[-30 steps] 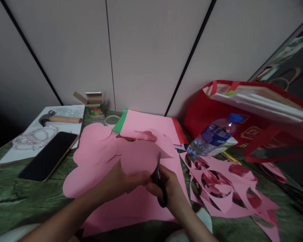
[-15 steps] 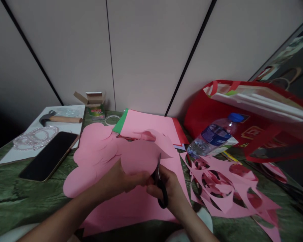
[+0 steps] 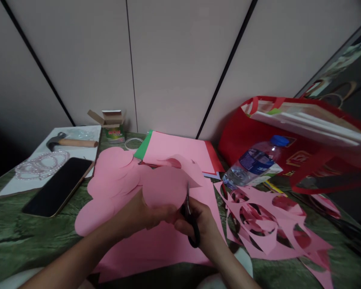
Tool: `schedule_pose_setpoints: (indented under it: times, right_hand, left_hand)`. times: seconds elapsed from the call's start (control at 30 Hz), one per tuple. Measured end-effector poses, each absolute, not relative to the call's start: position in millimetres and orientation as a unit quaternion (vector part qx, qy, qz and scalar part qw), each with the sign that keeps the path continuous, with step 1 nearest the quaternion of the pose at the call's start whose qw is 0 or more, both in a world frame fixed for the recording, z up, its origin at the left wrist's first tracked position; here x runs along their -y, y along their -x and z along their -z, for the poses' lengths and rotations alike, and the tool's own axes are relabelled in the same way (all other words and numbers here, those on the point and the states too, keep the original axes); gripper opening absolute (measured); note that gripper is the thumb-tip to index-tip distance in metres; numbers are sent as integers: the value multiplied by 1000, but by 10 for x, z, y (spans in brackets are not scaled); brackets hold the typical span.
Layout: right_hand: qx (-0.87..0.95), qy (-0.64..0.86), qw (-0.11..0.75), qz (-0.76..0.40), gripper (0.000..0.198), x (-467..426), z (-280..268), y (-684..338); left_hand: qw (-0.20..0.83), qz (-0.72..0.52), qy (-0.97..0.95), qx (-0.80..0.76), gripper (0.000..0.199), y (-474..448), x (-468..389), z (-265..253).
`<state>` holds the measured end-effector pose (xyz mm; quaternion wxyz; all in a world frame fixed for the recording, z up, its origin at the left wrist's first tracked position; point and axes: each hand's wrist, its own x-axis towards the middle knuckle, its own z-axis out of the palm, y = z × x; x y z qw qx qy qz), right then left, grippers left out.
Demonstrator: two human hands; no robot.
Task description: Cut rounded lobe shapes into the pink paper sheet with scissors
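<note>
A pale wall (image 3: 168, 72) is standing at the back, with dark lines running down it. In front, a green counter (image 3: 6, 228) is carrying the things. A red bag (image 3: 236, 132) is sitting on the right, and flat white things are poking out of its top. A big pink sheet (image 3: 168, 251) is lying under the hands. Pink scraps (image 3: 264, 241) with round holes are lying in a heap on the right. A pile of round pink cut-outs (image 3: 94, 216) is spreading out on the left. A white board (image 3: 82, 153) is lying farther left, and a hammer (image 3: 78, 143) is resting on it. A water bottle (image 3: 255, 160) with a blue cap is resting in front of the bag. The left hand (image 3: 152, 214) is keeping its grip closed on a roundish pink piece (image 3: 165, 186), which is sitting in the middle, above the big sheet. The right hand (image 3: 203, 218) is curling its grip around the black handles of the scissors (image 3: 193, 233). Their blades are pointing away from the person, at the piece's right edge; nobody can tell how wide they are opening. A dark phone (image 3: 58, 186) is lying partly on the board. A small box (image 3: 114, 134) is standing with its flaps up. Shiny beads (image 3: 42, 164) are lying on the board.
</note>
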<state>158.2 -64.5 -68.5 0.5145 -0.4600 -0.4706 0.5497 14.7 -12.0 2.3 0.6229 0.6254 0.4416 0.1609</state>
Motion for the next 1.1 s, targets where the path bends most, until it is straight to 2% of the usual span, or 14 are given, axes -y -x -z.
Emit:
schedule_pose_setpoints:
  times: [0.77, 1.1]
  right_hand:
    - [478, 492, 494, -535, 26, 649, 713, -1593]
    - [455, 510, 496, -536, 19, 655, 642, -1567]
  left_hand:
    - [631, -168, -606, -454, 5, -101, 89, 5]
    - [633, -221, -606, -429, 20, -58, 76, 195]
